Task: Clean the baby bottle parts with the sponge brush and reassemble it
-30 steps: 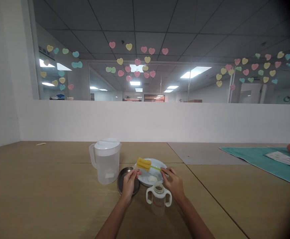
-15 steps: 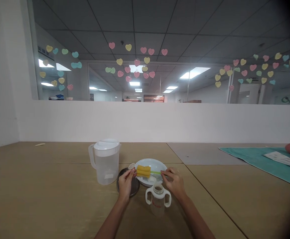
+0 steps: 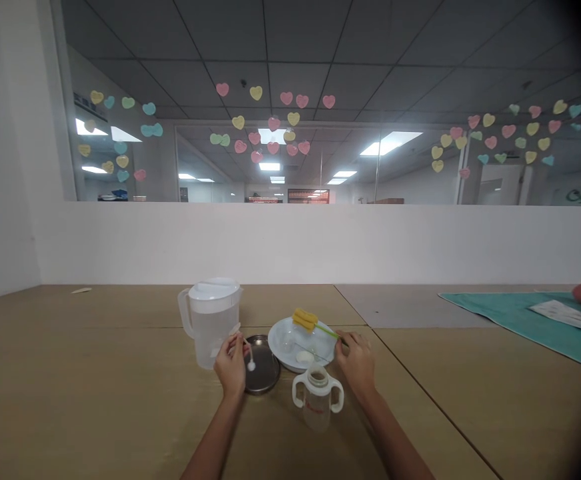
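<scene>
The fingers of the left hand (image 3: 230, 363) are curled together around a small clear piece with a thin stem (image 3: 243, 343), pinched near its upper end so that a pale flat tip sticks out above the knuckles toward the jug and a little round white end hangs below, over the near rim of the metal dish (image 3: 262, 372); what exactly the piece is I cannot tell from here. Across from it, the fingers of the right hand (image 3: 356, 360) are closed on the thin green handle of the sponge brush (image 3: 305, 320), gripping its near end just past the right edge of the white plate (image 3: 320, 350). The handle slants up and away from those fingertips across the plate, and the yellow sponge head sits at the far rim, raised a little, well away from the fingers that hold it. Between the two wrists, just in front of the plate, a two-handled clear bottle (image 3: 317, 397) stands upright with its mouth open, untouched by either hand. Behind the left hand a lidded plastic jug (image 3: 211, 321) stands on the tan table (image 3: 95, 373), and a teal mat (image 3: 530, 320) lies far off to the right.
</scene>
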`<state>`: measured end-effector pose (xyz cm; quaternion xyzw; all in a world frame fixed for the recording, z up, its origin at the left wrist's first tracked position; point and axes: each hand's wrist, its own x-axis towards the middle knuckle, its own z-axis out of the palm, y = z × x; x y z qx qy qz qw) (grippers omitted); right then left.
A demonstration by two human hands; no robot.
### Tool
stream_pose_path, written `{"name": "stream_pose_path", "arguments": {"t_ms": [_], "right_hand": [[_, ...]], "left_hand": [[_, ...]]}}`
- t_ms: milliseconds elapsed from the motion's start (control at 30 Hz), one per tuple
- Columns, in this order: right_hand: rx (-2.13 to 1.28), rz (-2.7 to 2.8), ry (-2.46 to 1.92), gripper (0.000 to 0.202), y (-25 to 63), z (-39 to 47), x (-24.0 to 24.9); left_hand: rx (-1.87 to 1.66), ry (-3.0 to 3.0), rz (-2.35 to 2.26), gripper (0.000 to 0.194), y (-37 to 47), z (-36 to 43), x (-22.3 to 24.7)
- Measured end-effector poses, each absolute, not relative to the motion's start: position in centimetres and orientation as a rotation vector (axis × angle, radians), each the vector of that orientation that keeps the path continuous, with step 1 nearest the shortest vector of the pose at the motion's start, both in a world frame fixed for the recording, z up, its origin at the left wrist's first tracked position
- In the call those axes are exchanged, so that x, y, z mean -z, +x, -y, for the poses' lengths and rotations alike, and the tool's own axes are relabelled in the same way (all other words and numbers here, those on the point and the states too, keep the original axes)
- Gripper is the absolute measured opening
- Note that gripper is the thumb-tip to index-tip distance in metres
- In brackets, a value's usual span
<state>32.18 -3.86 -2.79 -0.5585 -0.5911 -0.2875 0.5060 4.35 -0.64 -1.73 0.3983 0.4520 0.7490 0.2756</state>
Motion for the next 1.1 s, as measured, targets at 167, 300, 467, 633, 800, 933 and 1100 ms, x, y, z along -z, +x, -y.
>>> {"name": "stream_pose_path", "arguments": {"t_ms": [167,300,467,633,800,933,1100], "right_hand": [[0.652,1.458,-1.347,0.027,32.2,3.8,2.9],[0.609,1.469,-1.335,0.027,32.2,3.7,3.0],[0.601,1.465,-1.32,0.027,32.1,3.7,3.1],[0.608,1.472,-1.344,0.026,31.9,3.9,2.8],[0.636,1.514,-1.333,0.025,31.8,4.2,2.5],[0.65,1.555,-1.315,0.025,31.7,4.3,2.4],[0.596,1.633,-1.248,0.025,31.5,4.2,2.5]], "left_hand": [[-1.9,1.153,-1.385,0.051,3.8,0.8,1.6],[-1.744,1.287,-1.508,0.047,3.7,0.7,1.8],[-1.6,1.478,-1.621,0.038,3.6,0.4,2.2],[-1.472,1.746,-1.753,0.026,3.6,0.4,2.6],[-1.346,1.974,-1.84,0.032,3.8,0.3,3.3],[-1.313,2.116,-1.843,0.029,3.8,0.4,3.3],[-1.336,2.343,-1.724,0.026,4.8,1.1,2.7]]}}
